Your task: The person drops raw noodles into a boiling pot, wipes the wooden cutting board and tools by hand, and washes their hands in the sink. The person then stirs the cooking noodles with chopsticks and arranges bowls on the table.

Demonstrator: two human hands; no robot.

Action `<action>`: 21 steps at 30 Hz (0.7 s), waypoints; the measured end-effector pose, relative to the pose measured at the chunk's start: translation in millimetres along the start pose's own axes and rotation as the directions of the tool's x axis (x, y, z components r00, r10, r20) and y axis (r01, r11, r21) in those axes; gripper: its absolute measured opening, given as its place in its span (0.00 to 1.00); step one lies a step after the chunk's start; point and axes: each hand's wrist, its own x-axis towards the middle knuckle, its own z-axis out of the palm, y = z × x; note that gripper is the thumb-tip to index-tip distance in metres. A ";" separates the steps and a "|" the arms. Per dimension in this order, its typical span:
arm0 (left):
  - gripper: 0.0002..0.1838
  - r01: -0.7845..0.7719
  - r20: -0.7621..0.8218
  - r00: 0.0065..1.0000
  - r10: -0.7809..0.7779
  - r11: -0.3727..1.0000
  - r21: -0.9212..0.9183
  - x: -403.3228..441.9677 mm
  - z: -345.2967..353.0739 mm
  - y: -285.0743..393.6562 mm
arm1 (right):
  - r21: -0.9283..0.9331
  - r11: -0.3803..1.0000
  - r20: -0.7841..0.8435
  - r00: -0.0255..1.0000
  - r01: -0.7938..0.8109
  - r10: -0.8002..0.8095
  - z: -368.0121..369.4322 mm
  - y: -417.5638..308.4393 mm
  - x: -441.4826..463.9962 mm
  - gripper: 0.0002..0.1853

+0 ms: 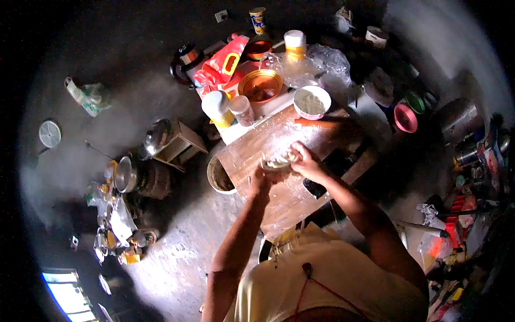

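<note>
Above a wooden board dusted with white powder, both my hands hold a pale bundle of dough-like strands. My left hand grips its near left side, fingers curled around it. On the right end, the bent fingers of my right hand close on the same bundle. Its exact kind is too small and overexposed to make out. Farther back on the board stands a white bowl with pale powder in it.
Behind the board are an orange-brown bowl, a red bag, lidded jars and clear plastic. A bucket stands on the floor by the board's left edge. Pots and clutter lie left; a pink basin sits right.
</note>
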 end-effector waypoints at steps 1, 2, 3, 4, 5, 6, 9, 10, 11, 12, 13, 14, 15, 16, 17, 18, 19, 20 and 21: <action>0.17 -0.055 -0.001 0.998 0.055 0.998 -0.024 -11.3 2.0 20.2 | -0.101 0.978 0.003 0.983 0.184 -0.184 4.8 -16.7 -5.0 0.25; 0.13 -0.151 0.153 0.980 0.124 0.971 0.184 -17.8 -1.5 36.0 | -0.210 0.914 0.049 0.937 0.348 -0.345 8.8 -34.7 -8.0 0.20; 0.10 -0.197 0.155 0.971 0.183 0.977 0.082 -10.9 20.1 26.6 | -0.359 0.788 0.141 0.864 0.500 -0.483 -13.7 -58.3 -10.1 0.16; 0.09 -0.243 0.164 0.958 0.234 0.970 0.034 -8.6 18.3 44.7 | -0.423 0.771 0.109 0.872 0.476 -0.478 -4.6 -69.4 2.2 0.14; 0.08 -0.263 0.168 0.950 0.263 0.965 -0.022 -12.6 17.9 53.8 | -0.490 0.762 0.068 0.890 0.424 -0.451 0.5 -72.9 3.4 0.12; 0.08 -0.248 0.174 0.956 0.236 0.967 0.054 -17.3 16.9 51.6 | -0.511 0.757 0.071 0.898 0.407 -0.435 -2.0 -65.3 0.1 0.18; 0.09 -0.267 0.199 0.945 0.259 0.964 0.014 -24.9 25.7 51.5 | -0.164 0.856 0.112 0.871 0.490 -0.478 -7.8 -52.8 -4.3 0.25; 0.11 -0.268 0.229 0.935 0.271 0.962 -0.045 -24.9 29.8 51.9 | -0.260 0.854 0.126 0.893 0.451 -0.433 -15.0 -48.7 0.4 0.24; 0.11 -0.274 0.228 0.934 0.276 0.961 -0.043 -21.7 29.7 47.4 | -0.258 0.852 0.129 0.890 0.455 -0.437 -19.7 -45.6 3.0 0.24; 0.12 -0.288 0.181 0.940 0.290 0.957 -0.035 -19.5 28.3 43.5 | -0.238 0.860 0.115 0.893 0.451 -0.436 -20.8 -45.0 4.9 0.24; 0.13 -0.295 0.128 0.946 0.296 0.955 -0.032 -20.1 27.6 38.6 | -0.220 0.872 0.102 0.899 0.437 -0.425 -23.9 -44.4 3.4 0.23; 0.15 -0.208 0.194 0.960 0.200 0.978 0.024 -22.4 21.1 36.9 | -0.151 0.887 0.166 0.896 0.436 -0.412 -29.9 -45.5 -0.3 0.25; 0.15 -0.205 0.187 0.962 0.198 0.979 0.020 -19.1 17.0 30.5 | -0.151 0.890 0.171 0.898 0.430 -0.405 -30.1 -52.9 -2.3 0.25; 0.15 -0.174 0.214 0.963 0.164 0.984 0.029 -13.6 12.6 20.9 | -0.338 0.827 0.223 0.892 0.448 -0.392 -29.5 -60.7 -4.1 0.25; 0.15 -0.146 0.240 0.962 0.133 0.989 0.039 -9.3 8.9 12.1 | -0.508 0.727 0.275 0.887 0.462 -0.371 -30.1 -64.5 -4.8 0.25; 0.15 -0.029 0.217 0.976 0.027 1.000 0.007 -17.4 15.0 24.1 | -0.655 0.696 0.256 0.953 0.293 -0.160 -28.8 -66.1 -10.0 0.31; 0.15 -0.037 0.215 0.976 0.035 0.999 0.004 -10.8 11.1 15.3 | -0.793 0.591 0.225 0.973 0.148 0.059 -27.4 -67.6 -15.3 0.38; 0.15 -0.045 0.203 0.978 0.044 0.999 0.000 -1.3 3.9 -3.1 | -0.882 0.351 0.313 0.948 0.314 -0.063 -30.3 -51.6 -15.1 0.34; 0.14 -0.050 0.191 0.980 0.049 0.999 -0.001 -2.4 4.3 -2.9 | -0.916 0.055 0.390 0.915 0.397 -0.104 -27.9 -50.4 -17.7 0.32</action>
